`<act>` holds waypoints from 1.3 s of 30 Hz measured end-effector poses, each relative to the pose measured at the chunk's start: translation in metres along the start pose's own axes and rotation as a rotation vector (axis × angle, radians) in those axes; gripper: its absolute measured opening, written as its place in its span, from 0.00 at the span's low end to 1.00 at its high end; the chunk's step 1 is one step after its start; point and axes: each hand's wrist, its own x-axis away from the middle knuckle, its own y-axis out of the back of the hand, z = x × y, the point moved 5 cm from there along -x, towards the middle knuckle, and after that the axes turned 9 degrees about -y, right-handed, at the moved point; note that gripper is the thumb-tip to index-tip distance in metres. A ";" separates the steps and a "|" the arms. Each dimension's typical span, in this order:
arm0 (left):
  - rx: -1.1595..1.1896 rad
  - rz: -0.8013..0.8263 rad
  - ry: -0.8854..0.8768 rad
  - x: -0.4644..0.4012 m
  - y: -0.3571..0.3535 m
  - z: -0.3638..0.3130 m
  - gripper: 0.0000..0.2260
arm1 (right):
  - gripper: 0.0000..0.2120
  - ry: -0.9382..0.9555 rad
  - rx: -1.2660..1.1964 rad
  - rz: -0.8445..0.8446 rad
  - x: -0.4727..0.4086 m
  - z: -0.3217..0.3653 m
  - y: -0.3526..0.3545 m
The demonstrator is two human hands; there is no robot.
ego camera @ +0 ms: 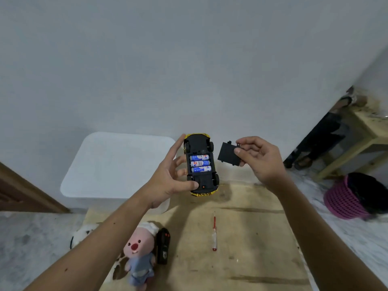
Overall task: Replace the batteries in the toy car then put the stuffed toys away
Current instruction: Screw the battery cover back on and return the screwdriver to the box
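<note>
Toy car (201,164) held belly-up in left hand (168,177), raised above wooden surface (241,238), long axis running away from the person, three blue batteries (200,163) seated crosswise in open bay. Right hand (258,158) just beside it pinches black battery cover (227,153). Screwdriver (214,232), remote (163,246), pink stuffed toy (138,259) lie on surface below.

I am in a plain home room: bare white wall (189,59), wooden table (241,238), pink laundry basket (344,200).

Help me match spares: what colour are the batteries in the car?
Blue and white batteries, seen in the head view, in the car.
</note>
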 end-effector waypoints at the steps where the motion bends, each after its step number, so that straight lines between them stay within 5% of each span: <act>1: 0.003 0.005 -0.006 -0.001 -0.002 -0.004 0.55 | 0.08 0.018 -0.017 0.007 0.000 0.011 -0.002; 12: -0.024 0.035 -0.015 0.001 -0.013 -0.025 0.54 | 0.10 0.048 -0.007 0.185 0.008 0.045 -0.054; 25: -0.019 0.026 -0.012 0.004 -0.010 -0.027 0.54 | 0.12 0.128 0.265 0.120 0.005 0.035 -0.058; 39: -0.037 0.018 -0.011 0.005 -0.009 -0.026 0.54 | 0.09 0.057 0.049 0.152 0.005 0.030 -0.059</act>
